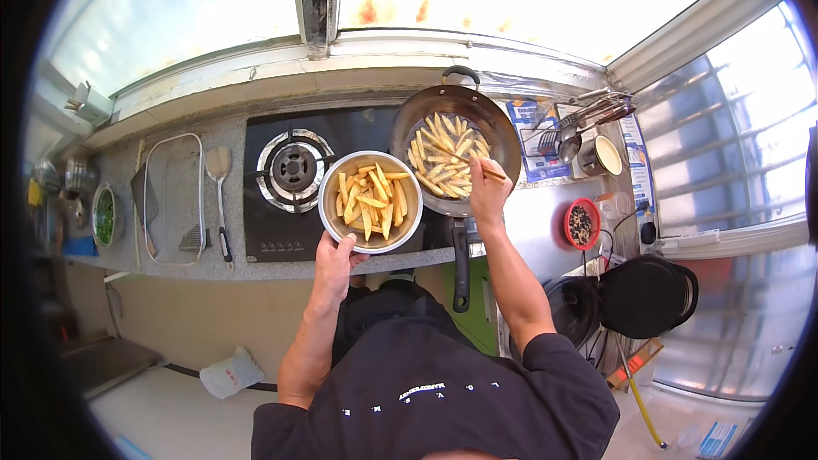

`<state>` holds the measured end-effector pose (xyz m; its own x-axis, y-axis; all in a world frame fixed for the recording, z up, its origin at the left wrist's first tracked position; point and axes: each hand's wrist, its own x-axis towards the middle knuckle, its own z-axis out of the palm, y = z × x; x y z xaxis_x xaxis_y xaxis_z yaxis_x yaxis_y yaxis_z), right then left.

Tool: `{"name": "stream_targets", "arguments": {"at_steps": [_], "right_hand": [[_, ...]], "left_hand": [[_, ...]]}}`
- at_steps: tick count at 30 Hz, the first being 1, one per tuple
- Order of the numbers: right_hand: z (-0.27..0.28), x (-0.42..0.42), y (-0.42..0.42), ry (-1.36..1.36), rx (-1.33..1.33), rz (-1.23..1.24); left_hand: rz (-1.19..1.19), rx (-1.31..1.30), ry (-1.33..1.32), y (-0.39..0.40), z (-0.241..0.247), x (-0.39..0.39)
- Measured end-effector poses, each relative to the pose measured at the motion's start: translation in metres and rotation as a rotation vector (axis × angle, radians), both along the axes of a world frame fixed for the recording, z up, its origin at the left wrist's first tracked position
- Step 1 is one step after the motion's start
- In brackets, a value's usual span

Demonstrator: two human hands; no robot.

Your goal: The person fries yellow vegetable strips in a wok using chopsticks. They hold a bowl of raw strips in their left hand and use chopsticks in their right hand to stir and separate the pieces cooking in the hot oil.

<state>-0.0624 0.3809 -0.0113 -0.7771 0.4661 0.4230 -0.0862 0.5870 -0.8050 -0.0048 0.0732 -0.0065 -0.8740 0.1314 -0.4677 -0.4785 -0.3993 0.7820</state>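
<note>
My left hand grips the near rim of a round metal bowl. Several fried potato sticks lie in this bowl, which I hold just left of the wok. In my right hand is a pair of wooden chopsticks, their tips down among the fries in the dark wok. Oil glistens around those fries. The wok sits over the right side of the black gas hob, its long handle towards me. Whether the chopsticks pinch a fry cannot be made out.
An uncovered gas burner is left of the bowl. Farther left are a spatula, a wire basket and a bowl of chopped greens. On the right stand a utensil rack, a cream-lined cup and a red bowl.
</note>
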Motion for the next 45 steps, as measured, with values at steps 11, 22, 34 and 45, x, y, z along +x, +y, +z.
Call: {"name": "stream_targets", "arguments": {"at_steps": [11,22,34,45], "right_hand": [[-0.027,-0.010,0.023,0.117,0.149,-0.048],[0.003,0.009,0.016,-0.057,-0.132,-0.317],[0.011,0.044,0.033,-0.033,0.087,-0.405],[-0.011,0.032,0.025,0.006,-0.323,-0.066]], "left_hand": [[0.021,-0.009,-0.014,-0.007,-0.001,0.006],[0.012,-0.004,-0.013,-0.008,0.000,0.005],[0.001,-0.010,-0.003,-0.008,-0.003,0.006],[-0.046,0.003,-0.003,-0.003,-0.001,0.005]]}}
